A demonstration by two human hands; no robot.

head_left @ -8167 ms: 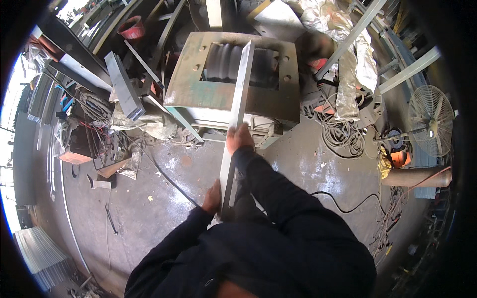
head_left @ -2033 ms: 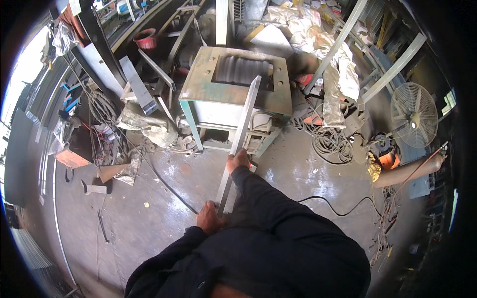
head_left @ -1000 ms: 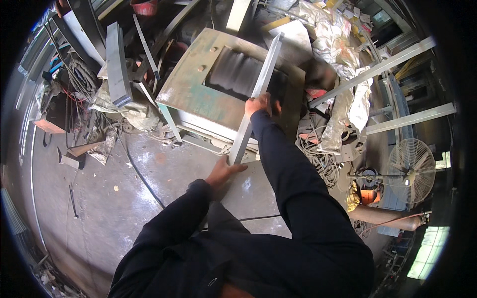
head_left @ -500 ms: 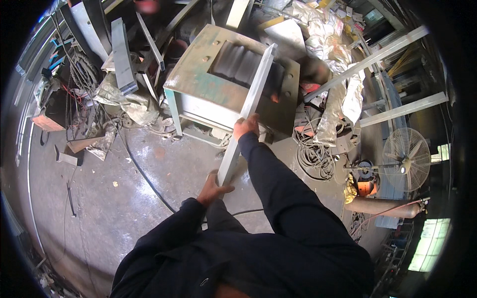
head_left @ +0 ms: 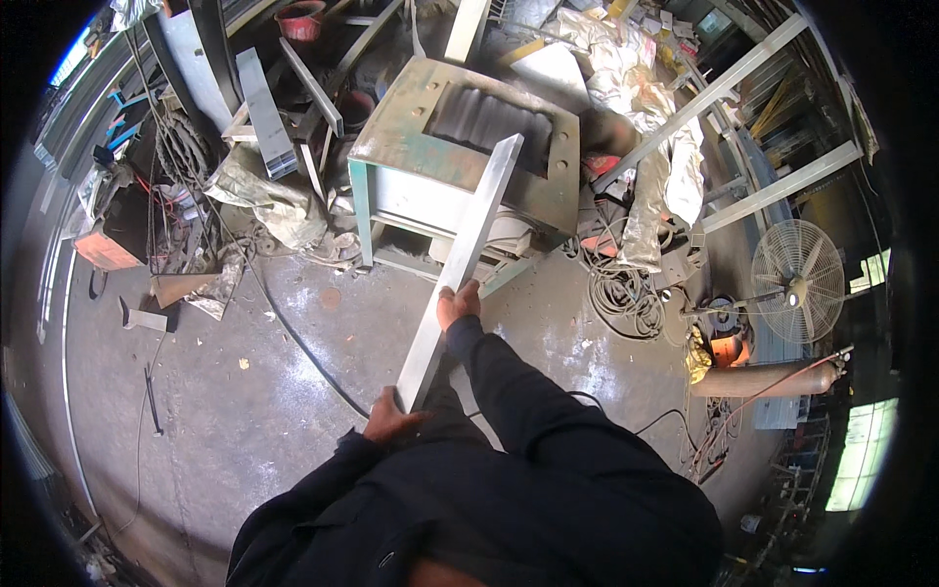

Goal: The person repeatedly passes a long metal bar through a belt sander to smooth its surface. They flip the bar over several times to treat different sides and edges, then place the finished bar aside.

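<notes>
A long, light-grey square metal tube (head_left: pixel 458 269) slants across the middle, its far end over the front of a worn metal machine (head_left: pixel 391 127) with a dark ribbed opening. My right hand (head_left: pixel 458 305) is wrapped round the tube a little below its middle. At the near end my left hand (head_left: pixel 391 419) grips the tube, thumb stretched to the right across it. Part of the left hand's fingers is hidden behind the tube.
A black cable (head_left: pixel 284 338) runs over the concrete floor on the left. Coiled cables (head_left: pixel 626 305), a standing fan (head_left: pixel 797 284) and a gas cylinder (head_left: pixel 763 380) lie to the right. Beams (head_left: pixel 264 117) and scrap stand at the back left.
Both hands have drawn the tube back toward me and slightly left. Its far end has moved from over the machine's opening to nearer its front edge.
</notes>
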